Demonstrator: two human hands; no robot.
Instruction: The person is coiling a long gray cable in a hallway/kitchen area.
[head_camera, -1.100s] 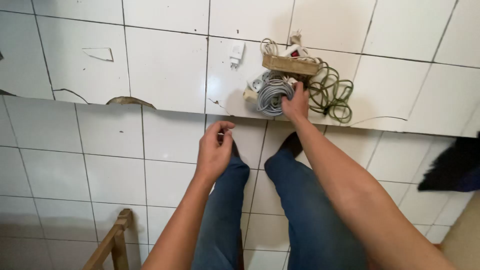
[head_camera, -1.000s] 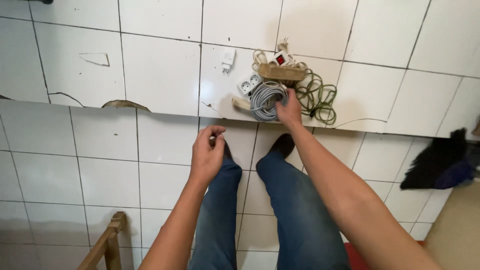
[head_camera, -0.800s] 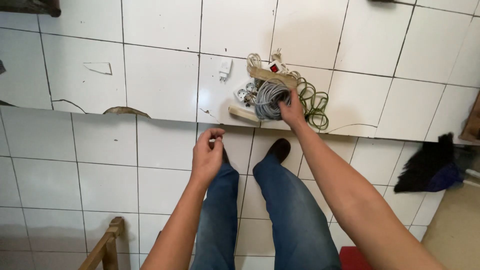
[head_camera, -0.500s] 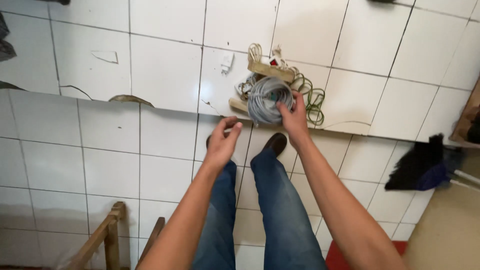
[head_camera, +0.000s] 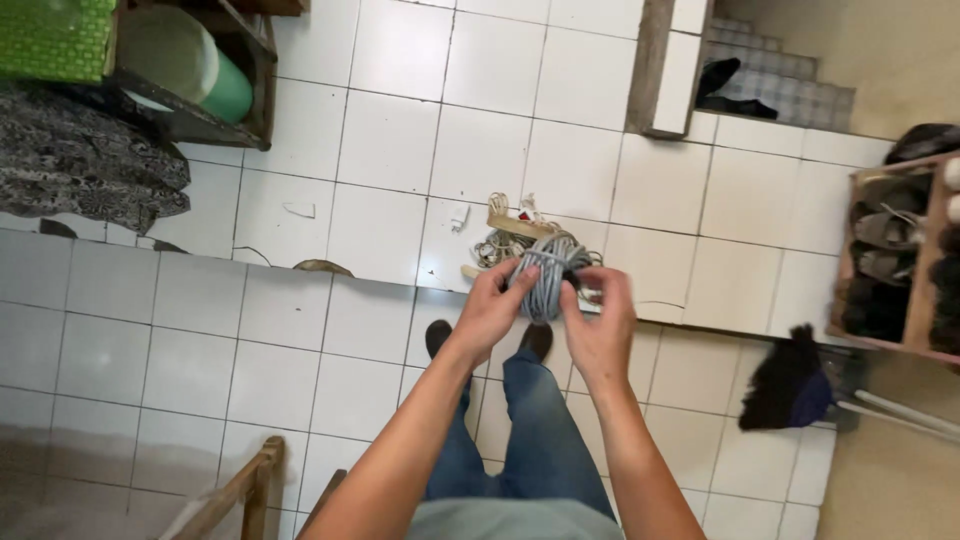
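I hold a coil of grey cable up in front of me with both hands. My left hand grips its left side and my right hand closes on its right side and lower edge. Behind the coil, on the raised white tiled step, lies a pile of cords and power strips, with a small white plug adapter to its left. My legs in blue jeans and dark shoes stand on the lower floor.
A wooden shoe rack stands at the right, with a black broom head below it. A dark shelf with a green cylinder and patterned cloth sits top left. A wooden frame is at bottom left.
My right hand lifted the grey coil off the pile on the step. My left hand came up and took hold of it too. I rose, so the view now takes in more floor.
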